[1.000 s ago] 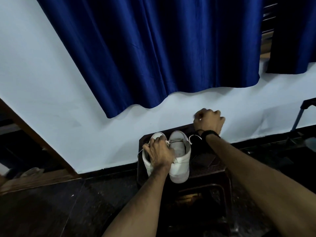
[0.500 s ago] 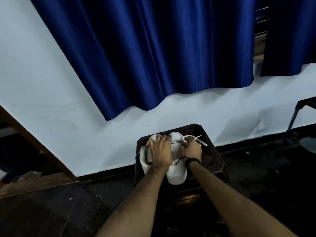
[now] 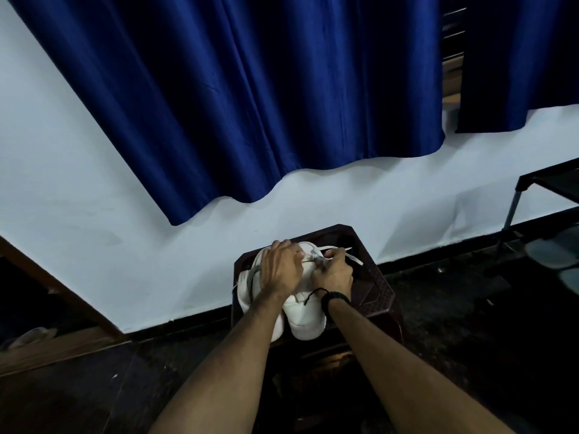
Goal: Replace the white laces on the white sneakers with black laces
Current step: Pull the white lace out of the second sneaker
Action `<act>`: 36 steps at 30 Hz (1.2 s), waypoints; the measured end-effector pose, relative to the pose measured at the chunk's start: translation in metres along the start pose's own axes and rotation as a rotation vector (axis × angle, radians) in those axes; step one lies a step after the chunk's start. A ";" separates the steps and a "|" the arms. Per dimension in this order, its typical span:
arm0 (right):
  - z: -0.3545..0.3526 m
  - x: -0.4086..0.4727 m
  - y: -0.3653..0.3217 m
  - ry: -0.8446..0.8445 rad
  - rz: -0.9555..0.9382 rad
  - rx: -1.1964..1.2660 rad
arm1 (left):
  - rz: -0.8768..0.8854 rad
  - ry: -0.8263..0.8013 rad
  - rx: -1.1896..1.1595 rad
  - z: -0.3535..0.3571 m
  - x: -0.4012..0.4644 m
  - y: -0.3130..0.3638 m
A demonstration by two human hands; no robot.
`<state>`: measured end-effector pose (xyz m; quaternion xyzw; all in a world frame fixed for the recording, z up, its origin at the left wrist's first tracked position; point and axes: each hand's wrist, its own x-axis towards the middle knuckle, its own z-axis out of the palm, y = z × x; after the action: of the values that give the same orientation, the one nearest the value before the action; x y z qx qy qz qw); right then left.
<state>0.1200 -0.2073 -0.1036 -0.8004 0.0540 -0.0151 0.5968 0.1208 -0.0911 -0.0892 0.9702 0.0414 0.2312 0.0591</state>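
Note:
Two white sneakers (image 3: 305, 319) stand side by side on a dark brown plastic stool (image 3: 374, 286), heels toward me. My left hand (image 3: 280, 270) lies over the top of the sneakers and holds them steady, fingers curled over the far edge. My right hand (image 3: 332, 274), with a black band at its wrist, pinches a white lace (image 3: 352, 257) at the right sneaker's eyelets. The lace's loose end trails to the right across the stool. No black laces show.
The stool stands against a white wall (image 3: 94, 214) under a blue curtain (image 3: 250, 89). A dark metal rack (image 3: 532, 195) with grey footwear (image 3: 554, 255) is at the right. A wooden door frame (image 3: 53, 289) runs down the left. The floor is dark.
My right hand came back from high at the stool's far right to the right sneaker and took hold of the lace. My left hand stayed on the sneakers.

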 end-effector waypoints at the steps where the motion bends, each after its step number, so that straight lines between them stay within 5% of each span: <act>1: 0.000 0.000 0.000 -0.005 0.002 -0.004 | -0.092 0.068 -0.064 -0.001 -0.001 -0.001; 5: 0.002 -0.003 -0.002 0.001 -0.012 -0.032 | -0.604 0.257 -0.297 -0.012 -0.002 -0.006; 10: 0.002 -0.005 -0.004 0.006 -0.027 -0.060 | -0.090 0.069 0.132 -0.002 -0.007 0.007; 13: 0.002 -0.005 -0.004 0.011 -0.038 -0.079 | -0.074 0.112 0.049 0.000 -0.001 0.001; 15: 0.001 -0.005 -0.005 0.018 -0.032 -0.082 | -0.304 0.313 -0.152 -0.005 -0.005 -0.003; 17: 0.003 -0.005 -0.004 0.022 -0.042 -0.070 | -0.727 0.495 -0.398 -0.015 -0.002 -0.007; 20: 0.004 -0.004 -0.003 0.020 -0.054 -0.090 | -0.946 0.481 -0.392 -0.024 0.006 -0.003; 23: 0.006 -0.003 -0.002 0.023 -0.055 -0.093 | -0.685 0.388 -0.168 -0.025 0.015 0.000; 27: 0.007 -0.002 0.000 0.015 -0.069 -0.100 | -0.022 -0.126 0.017 -0.015 0.027 0.006; 30: 0.006 -0.002 -0.001 0.008 -0.055 -0.082 | 0.040 -0.338 0.085 -0.007 0.027 0.007; 36: 0.007 -0.001 0.000 0.019 -0.044 -0.086 | -0.042 -0.243 0.053 -0.011 0.029 -0.001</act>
<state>0.1193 -0.2001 -0.1051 -0.8261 0.0426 -0.0337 0.5609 0.1416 -0.0858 -0.0668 0.9913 0.0602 0.1093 0.0429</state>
